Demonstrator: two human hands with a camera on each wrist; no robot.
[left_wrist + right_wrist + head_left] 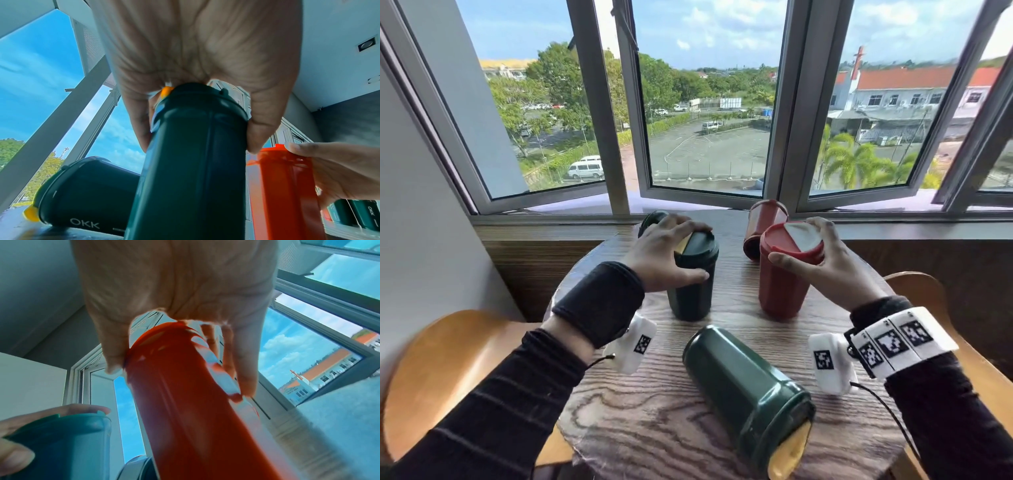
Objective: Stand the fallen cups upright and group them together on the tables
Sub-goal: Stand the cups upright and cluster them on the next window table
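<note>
on the round wooden counter (640, 411), your left grip (669, 253) clasps the lid of an upright green cup (693, 277); your right grip (822, 263) clasps an upright red cup (784, 291). a fallen green cup (746, 390) lies nearest you, a fallen red cup (763, 222) behind.

gap btw my two upright cups: bare table (736, 284), passable
near edge: fallen green cup (746, 394) blocks
far side: fallen red cup (765, 219) blocks

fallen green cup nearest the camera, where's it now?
Head view: the fallen green cup lies on its side at the table's near edge, in front of the two upright cups, between both wrists.
</note>
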